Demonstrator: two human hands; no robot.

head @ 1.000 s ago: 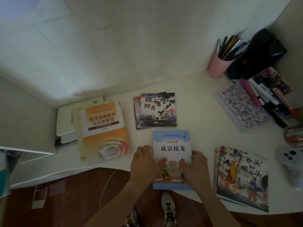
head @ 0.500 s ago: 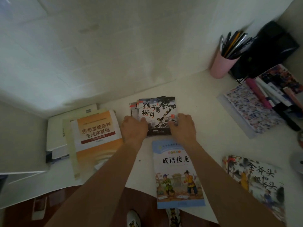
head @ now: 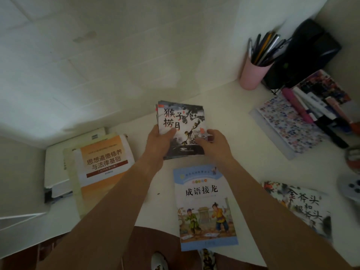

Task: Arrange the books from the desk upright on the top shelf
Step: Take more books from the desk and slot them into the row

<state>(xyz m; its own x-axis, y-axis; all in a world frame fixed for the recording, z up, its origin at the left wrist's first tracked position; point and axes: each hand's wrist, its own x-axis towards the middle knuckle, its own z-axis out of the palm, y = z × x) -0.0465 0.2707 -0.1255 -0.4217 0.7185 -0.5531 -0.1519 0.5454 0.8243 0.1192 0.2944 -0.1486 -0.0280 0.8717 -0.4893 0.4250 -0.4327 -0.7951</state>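
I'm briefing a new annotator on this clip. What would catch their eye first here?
Both hands, left hand and right hand, grip a small stack of picture books at mid-desk. Near the front edge lies a blue-covered book, with an orange textbook to its left. A pink pen cup stands by the back wall.

One head cam, wide-angle, looks steeply down and fwd from above the near table (head: 229, 106) edge. Close range: forearms fill near frame, wall (head: 97, 55) far, floor (head: 152, 236) strip nearest. No 2nd view.
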